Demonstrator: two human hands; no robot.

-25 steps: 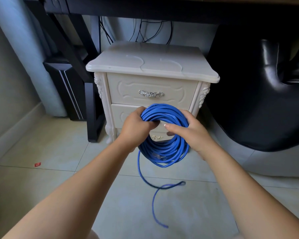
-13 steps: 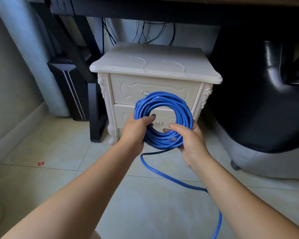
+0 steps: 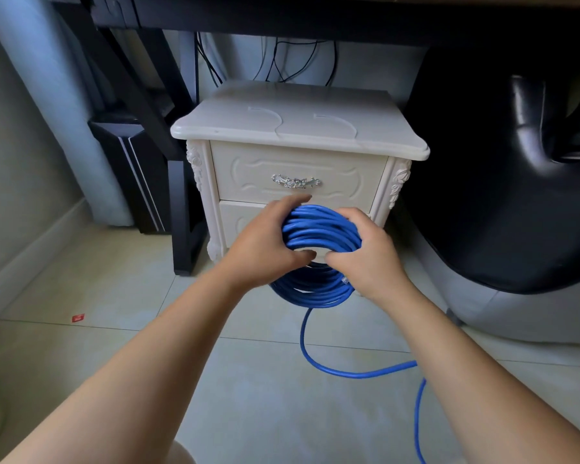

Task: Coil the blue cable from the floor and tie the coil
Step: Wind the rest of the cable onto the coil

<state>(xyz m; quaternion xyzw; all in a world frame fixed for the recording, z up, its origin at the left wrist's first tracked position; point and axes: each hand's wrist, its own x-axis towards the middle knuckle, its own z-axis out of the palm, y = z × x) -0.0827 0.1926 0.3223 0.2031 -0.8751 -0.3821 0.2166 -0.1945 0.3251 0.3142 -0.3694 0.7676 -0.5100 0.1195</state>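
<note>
The blue cable is wound into a thick coil (image 3: 318, 236) that I hold in the air in front of the white nightstand. My left hand (image 3: 265, 246) grips the coil's left side, thumb under the upper strands. My right hand (image 3: 365, 259) grips its right side, fingers curled over the top. The coil's lower arc (image 3: 312, 293) hangs below my hands. A loose tail of cable (image 3: 349, 373) drops from the coil to the tiled floor and runs off to the lower right.
A white two-drawer nightstand (image 3: 298, 175) stands just behind the coil. A black chair (image 3: 516, 195) is at the right, a black desk leg (image 3: 181, 222) and a dark case at the left. A small red scrap (image 3: 78, 318) lies on the floor tiles.
The coil has tipped from facing me to lying nearly flat. Both hands shifted from its lower rim to its upper sides. The loose tail has swung into a loop on the floor.
</note>
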